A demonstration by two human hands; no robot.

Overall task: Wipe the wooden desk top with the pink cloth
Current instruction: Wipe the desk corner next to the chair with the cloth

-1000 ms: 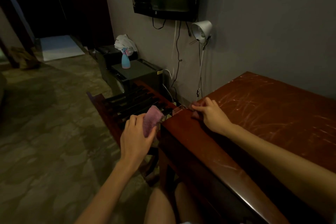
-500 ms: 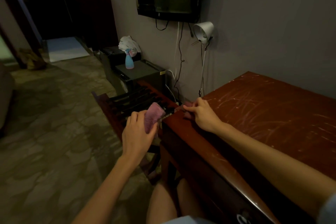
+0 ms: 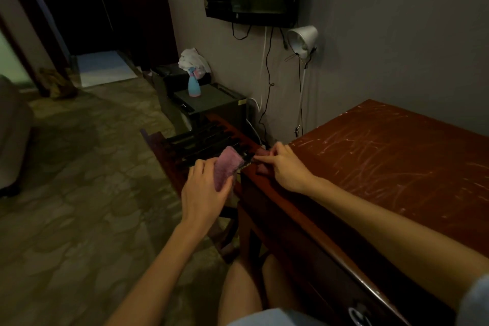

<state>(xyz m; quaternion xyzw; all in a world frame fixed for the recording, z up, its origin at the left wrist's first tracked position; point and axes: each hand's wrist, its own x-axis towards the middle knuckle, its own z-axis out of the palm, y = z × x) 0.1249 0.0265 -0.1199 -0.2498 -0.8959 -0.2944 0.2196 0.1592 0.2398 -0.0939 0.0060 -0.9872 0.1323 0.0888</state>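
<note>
Left hand [image 3: 202, 194] grips the bunched pink cloth [image 3: 225, 171], held just off the near-left corner of the scratched reddish-brown wooden bench [image 3: 383, 167]. Right hand [image 3: 287, 168] rests on that corner, fingertips pinched together; on what, I cannot tell. Beyond, blue spray bottle [image 3: 194, 87].

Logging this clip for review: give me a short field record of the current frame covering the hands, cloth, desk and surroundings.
left hand: holds the pink cloth, off the desk's left end
right hand: fingers pinched at the desk's left corner; what they pinch is too small to tell
wooden desk top: bare, heavily scratched; cloth not on it
wiping: not under way
spray bottle: upright on a dark box by the wall
lamp: white, on the wall beside the desk
</note>
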